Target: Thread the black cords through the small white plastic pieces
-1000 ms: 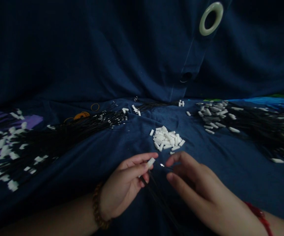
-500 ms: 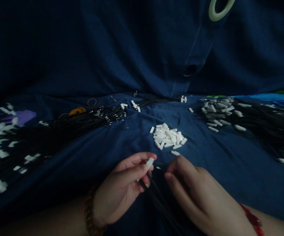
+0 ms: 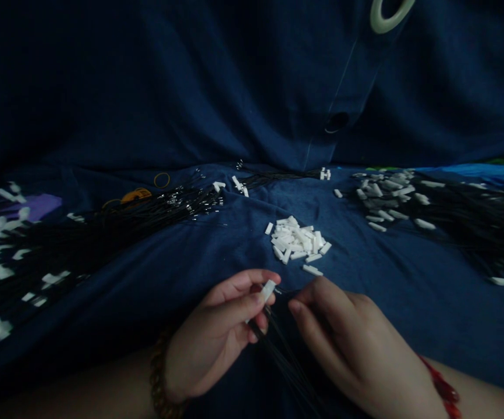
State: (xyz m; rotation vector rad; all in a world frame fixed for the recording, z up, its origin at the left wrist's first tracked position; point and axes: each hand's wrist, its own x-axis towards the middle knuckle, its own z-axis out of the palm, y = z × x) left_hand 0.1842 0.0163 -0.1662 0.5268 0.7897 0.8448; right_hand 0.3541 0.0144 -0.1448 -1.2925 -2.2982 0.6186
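Between thumb and fingers, my left hand [image 3: 228,326] holds a small white connector [image 3: 268,289], with black wires [image 3: 284,364] hanging below it. My right hand [image 3: 343,334] is just to the right, thumb and forefinger pinched on a thin black wire [image 3: 287,292] whose shiny metal tip is close to the connector. Whether the tip touches the connector cannot be made out. Beyond the hands lies a pile of loose white connectors [image 3: 298,238] on dark blue cloth [image 3: 217,250].
Black wires with bare metal ends [image 3: 182,203] lie at centre left, near an orange object [image 3: 136,195]. White-ended wire bundles lie far left [image 3: 1,250] and right [image 3: 465,215]. A purple item [image 3: 45,206] is at left. A pale ring [image 3: 385,23] hangs at the top.
The wire's metal tip in my right hand has moved left, closer to the connector. My right hand has shifted slightly left, while my left hand stays nearly in place.
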